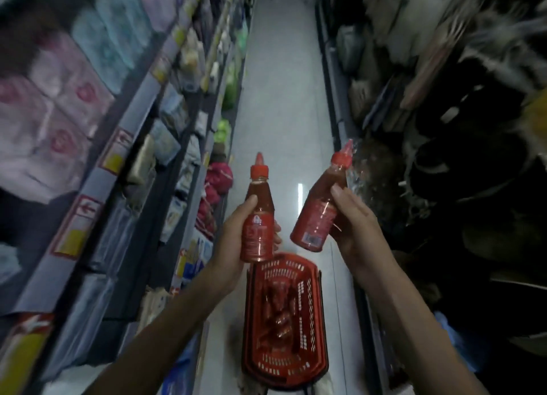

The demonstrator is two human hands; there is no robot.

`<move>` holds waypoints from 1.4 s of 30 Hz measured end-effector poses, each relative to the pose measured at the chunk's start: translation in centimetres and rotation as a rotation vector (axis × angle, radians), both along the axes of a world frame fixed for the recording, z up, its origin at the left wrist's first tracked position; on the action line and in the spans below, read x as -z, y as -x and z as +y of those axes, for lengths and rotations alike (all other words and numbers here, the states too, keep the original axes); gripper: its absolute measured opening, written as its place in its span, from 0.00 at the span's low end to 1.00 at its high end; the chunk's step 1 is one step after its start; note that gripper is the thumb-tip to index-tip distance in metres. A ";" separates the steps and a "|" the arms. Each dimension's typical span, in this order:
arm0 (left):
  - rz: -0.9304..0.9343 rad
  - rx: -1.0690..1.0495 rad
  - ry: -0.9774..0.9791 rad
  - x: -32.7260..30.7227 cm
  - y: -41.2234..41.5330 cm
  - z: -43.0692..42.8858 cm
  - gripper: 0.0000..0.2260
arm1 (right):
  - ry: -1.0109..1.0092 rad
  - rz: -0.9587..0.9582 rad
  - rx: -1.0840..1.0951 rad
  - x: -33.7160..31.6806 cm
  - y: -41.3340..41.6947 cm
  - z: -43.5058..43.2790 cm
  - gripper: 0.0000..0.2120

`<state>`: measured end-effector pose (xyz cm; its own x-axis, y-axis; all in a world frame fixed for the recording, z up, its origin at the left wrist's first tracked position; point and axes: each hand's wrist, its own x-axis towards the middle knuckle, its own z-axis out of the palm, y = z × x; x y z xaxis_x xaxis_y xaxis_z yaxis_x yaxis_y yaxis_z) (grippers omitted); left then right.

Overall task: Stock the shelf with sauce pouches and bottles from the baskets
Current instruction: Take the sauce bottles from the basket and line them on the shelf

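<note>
— Where are the sauce bottles?

— Two are held up over the far end of the red basket (pixel 248 305), which sits on the pale aisle floor (pixel 281 98). More red bottles (pixel 279 314) lie jumbled inside the basket, too blurred to count.

— Who has which?

— The left hand (pixel 233 237) has the upright bottle (pixel 259 214) above the basket's far left corner. Its grip is clamped round the lower body, thumb on the near side and fingers curled behind, with the red cap pointing up.

— And the other one?

— The right hand (pixel 355 231) carries the tilted bottle (pixel 321 214), up and to the right of the basket's far end. Its cap leans away to the right. The grip is closed on it as well: the thumb presses the label side and the palm cups the body from the right.

— Do the two bottles touch?

— No, they are near each other with a gap between.

— Where is the shelf?

— The shelf (pixel 88 217) runs along the left of the basket, stacked with blurred pastel packs (pixel 59 122). Right of the basket stands shelving with dark goods (pixel 444 128) that I cannot make out.
</note>
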<state>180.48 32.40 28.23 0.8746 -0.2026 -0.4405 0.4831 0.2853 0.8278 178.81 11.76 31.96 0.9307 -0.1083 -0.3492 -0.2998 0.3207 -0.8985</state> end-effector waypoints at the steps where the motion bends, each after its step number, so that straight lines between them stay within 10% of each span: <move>1: -0.044 0.018 0.019 -1.8 0.0 0.4 0.26 | -0.040 -0.005 0.013 -1.6 0.0 0.2 0.22; 21: -0.151 -0.452 0.026 -14.7 15.2 -0.6 0.25 | -0.343 -0.073 -0.443 -12.0 7.7 0.4 0.26; 28: -0.048 -0.814 0.143 -14.9 26.3 2.7 0.19 | -0.312 0.005 -0.771 -11.5 12.4 6.5 0.36; 42: -0.169 -1.233 -0.063 -18.7 59.2 10.3 0.23 | -0.251 0.030 -1.374 -16.3 37.8 22.8 0.21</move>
